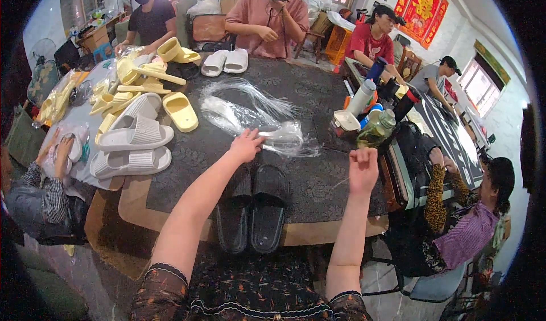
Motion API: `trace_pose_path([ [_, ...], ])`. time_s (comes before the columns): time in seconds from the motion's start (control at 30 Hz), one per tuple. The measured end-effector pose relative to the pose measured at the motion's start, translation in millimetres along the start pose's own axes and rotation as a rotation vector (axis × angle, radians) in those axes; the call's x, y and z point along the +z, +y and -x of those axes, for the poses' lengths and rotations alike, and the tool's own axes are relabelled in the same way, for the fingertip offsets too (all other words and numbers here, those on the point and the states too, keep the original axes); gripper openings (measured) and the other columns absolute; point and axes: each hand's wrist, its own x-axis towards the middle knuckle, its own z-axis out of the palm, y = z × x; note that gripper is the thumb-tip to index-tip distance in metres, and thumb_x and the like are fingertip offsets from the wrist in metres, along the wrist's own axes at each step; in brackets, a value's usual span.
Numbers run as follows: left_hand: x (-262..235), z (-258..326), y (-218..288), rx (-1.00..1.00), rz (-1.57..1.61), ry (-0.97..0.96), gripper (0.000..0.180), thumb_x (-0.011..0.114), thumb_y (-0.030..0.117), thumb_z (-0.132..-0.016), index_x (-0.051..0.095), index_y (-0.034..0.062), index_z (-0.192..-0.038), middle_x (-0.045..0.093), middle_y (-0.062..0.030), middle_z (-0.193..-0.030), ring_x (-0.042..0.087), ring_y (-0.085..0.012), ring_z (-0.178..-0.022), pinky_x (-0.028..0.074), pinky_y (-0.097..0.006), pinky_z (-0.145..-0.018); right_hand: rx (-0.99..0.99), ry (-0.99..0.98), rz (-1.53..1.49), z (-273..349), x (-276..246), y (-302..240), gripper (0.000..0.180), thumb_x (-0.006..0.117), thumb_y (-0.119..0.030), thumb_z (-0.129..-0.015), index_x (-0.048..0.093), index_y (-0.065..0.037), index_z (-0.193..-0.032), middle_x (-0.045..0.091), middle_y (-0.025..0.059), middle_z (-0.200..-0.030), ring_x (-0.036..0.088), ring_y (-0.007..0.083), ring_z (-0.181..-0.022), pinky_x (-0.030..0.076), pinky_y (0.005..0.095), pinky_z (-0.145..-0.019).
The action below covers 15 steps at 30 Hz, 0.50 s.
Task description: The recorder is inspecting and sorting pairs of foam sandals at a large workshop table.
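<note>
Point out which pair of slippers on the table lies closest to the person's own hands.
The black pair at the table's near edge, side by side just below the left hand. The white pairs and yellow slippers lie farther left and back.

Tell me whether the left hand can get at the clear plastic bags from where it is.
Probably yes: the left hand already lies at the edge of the clear plastic bags, and nothing stands between them on the dark mat.

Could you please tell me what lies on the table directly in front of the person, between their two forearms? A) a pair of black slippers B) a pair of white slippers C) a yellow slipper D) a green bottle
A: a pair of black slippers lies side by side at the near table edge, between the left hand and the right hand.
</note>
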Motion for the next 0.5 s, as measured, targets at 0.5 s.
trace_pose_path([
  [0.5,-44.2,15.1,29.4,-0.099,0.047,0.221,0.051,0.06,0.038,-0.085,0.05,0.0159,-0.129,0.033,-0.0153,-0.145,0.028,-0.0397,-0.134,0.033,-0.05,-0.105,-0.189,-0.084,-0.384,20.0,28.6,-36.5,0.025,0.052,-0.016,-0.094,0.038,-0.008,-0.074,0.026,0.0,-0.066,0.028,0.0139,-0.062,0.031,0.0298,-0.065],
])
